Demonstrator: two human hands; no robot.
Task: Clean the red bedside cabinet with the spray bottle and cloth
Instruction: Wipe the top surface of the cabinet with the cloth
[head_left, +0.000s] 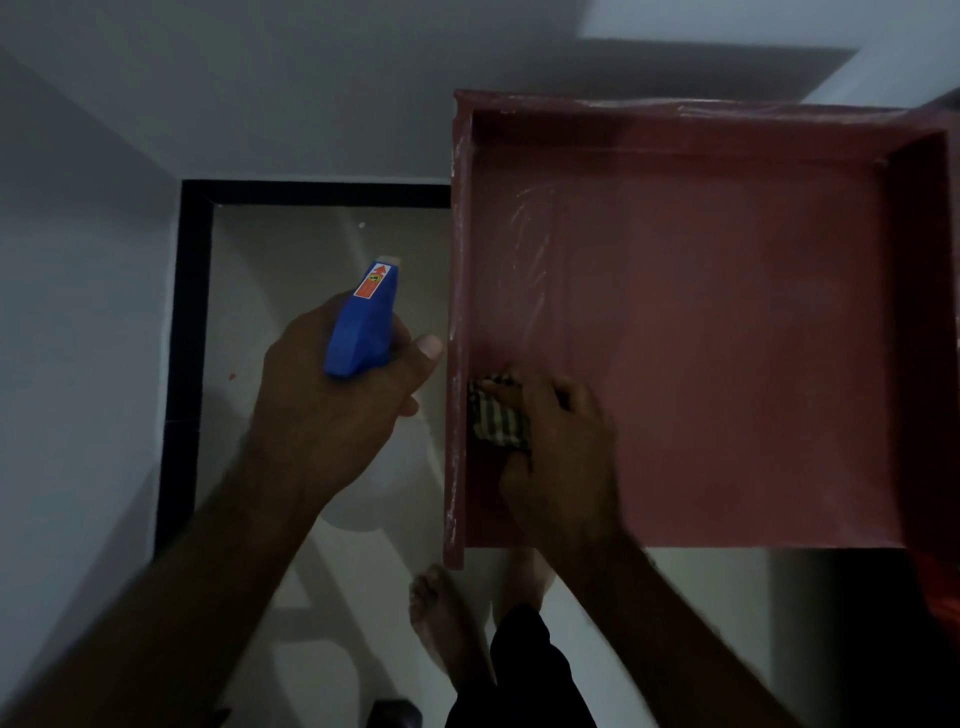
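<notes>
A red bedside cabinet (701, 312), its recessed top streaked with pale smears, is seen against a white wall (260, 104). Just left of it, a blue spray bottle (363, 322) is clamped in the grip of the left hand (332, 410). A striped cloth (493, 421), clutched in the grip of the right hand (556, 447), is pressed into the top's near-left corner.

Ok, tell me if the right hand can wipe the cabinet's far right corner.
Probably yes: the right hand holds the cloth on the cabinet, and only bare red surface lies between.
</notes>
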